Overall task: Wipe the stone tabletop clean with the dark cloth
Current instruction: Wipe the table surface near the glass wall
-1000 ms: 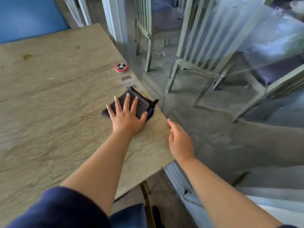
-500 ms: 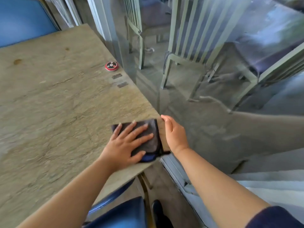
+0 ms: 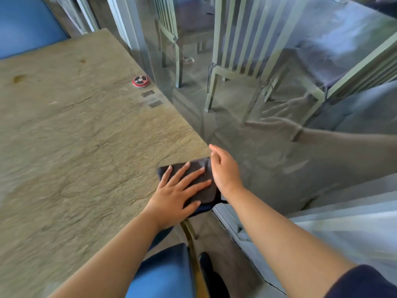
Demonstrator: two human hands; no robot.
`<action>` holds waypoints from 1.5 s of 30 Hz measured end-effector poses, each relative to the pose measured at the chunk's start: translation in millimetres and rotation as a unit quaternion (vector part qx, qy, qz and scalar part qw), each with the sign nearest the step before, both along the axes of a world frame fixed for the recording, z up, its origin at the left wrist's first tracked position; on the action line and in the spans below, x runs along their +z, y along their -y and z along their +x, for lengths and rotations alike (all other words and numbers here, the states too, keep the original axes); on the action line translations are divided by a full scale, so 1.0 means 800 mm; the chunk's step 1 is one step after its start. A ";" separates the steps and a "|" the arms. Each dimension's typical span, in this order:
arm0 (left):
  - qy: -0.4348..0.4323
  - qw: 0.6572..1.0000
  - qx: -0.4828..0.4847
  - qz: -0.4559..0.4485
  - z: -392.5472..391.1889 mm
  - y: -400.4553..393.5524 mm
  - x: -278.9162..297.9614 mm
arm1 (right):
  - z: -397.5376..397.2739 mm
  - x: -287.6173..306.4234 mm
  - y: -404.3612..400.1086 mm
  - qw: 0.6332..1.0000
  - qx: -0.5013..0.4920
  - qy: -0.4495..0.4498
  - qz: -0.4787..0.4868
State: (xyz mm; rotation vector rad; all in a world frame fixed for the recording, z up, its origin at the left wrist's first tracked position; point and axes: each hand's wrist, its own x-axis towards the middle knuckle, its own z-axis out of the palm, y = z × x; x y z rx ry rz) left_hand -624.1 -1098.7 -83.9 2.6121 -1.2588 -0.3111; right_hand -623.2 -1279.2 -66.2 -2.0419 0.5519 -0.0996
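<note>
Pressing flat on the dark cloth with my left hand, fingers straight and spread, nothing curled round it; the grip is an open palm on fabric.

Item: dark cloth. Soft, matte, charcoal, folded to a rough square, with a darker blue edge showing at its near side. It lies at the near right corner of the worktop, its near right part hanging just past the edge.

Item: my right hand. Fingers relaxed and nearly straight, holding nothing, set just beside the right edge of the cloth at the worktop's corner; whether it touches the cloth I cannot tell.

Item: worktop. Stone, tan-grey, rough and veined with fine cracks, straight-edged; a brown stain at far left.

Item: round button disc, red rim, dark face, near the far right edge; two small grey rectangular plates just nearer than it.

Item: blue padded seat, smooth, at the near edge below the worktop.

Item: glass panel to the right, pale slatted chairs beyond it.
</note>
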 end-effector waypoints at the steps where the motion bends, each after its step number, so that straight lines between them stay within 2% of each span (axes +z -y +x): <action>1: -0.033 0.999 -0.004 -0.023 0.003 -0.012 0.004 | -0.010 -0.001 -0.015 0.997 -0.007 0.005 -0.072; 2: -0.056 0.997 0.018 -0.058 0.008 -0.024 0.008 | -0.022 -0.002 -0.033 0.990 -0.014 0.016 -0.139; 4: -0.042 0.983 0.139 -0.114 0.021 -0.054 0.009 | -0.044 -0.009 -0.074 0.970 0.018 0.034 -0.241; 7: -0.016 0.944 0.322 -0.071 0.035 -0.102 0.000 | -0.059 -0.029 -0.119 0.926 0.150 -0.036 -0.346; 11: 0.015 0.939 0.343 0.008 0.030 -0.110 -0.007 | -0.033 -0.034 -0.114 0.888 0.208 -0.062 -0.406; 15: 0.021 0.938 0.347 0.001 0.031 -0.106 -0.006 | 0.012 -0.026 -0.096 0.860 0.276 -0.063 -0.425; 18: 0.022 0.939 0.342 -0.010 0.031 -0.109 -0.006 | 0.039 -0.023 -0.076 0.872 0.262 -0.048 -0.411; 23: 0.023 0.940 0.341 -0.007 0.030 -0.109 -0.007 | -0.004 -0.025 -0.045 0.928 0.053 -0.062 -0.364; 26: 0.030 0.939 0.343 -0.004 0.030 -0.109 -0.008 | -0.042 -0.017 -0.033 0.922 -0.023 -0.066 -0.382; 28: 0.032 0.937 0.346 -0.004 0.029 -0.108 -0.009 | -0.045 -0.006 -0.046 0.919 -0.011 0.000 -0.395; 30: 0.031 0.937 0.347 -0.007 0.029 -0.108 -0.011 | -0.034 0.003 -0.074 0.917 0.064 0.072 -0.386; 31: 0.029 0.938 0.346 -0.008 0.030 -0.108 -0.011 | -0.027 0.002 -0.088 0.915 0.111 0.067 -0.381; 33: 0.023 0.940 0.340 -0.021 0.030 -0.108 -0.011 | -0.017 -0.006 -0.110 0.904 0.200 -0.002 -0.378; 35: 0.001 0.937 0.345 -0.049 0.030 -0.111 -0.006 | -0.013 -0.024 -0.113 0.883 0.251 -0.054 -0.392; 38: 0.031 0.923 0.383 0.007 0.020 -0.123 -0.001 | -0.005 -0.033 -0.105 0.872 0.248 -0.031 -0.420; 40: 0.032 0.910 0.410 0.052 0.010 -0.130 -0.002 | 0.019 -0.029 -0.101 0.875 0.225 -0.059 -0.425; 45: 0.007 0.906 0.422 0.037 0.009 -0.133 -0.005 | 0.105 -0.023 -0.132 0.903 0.123 -0.148 -0.384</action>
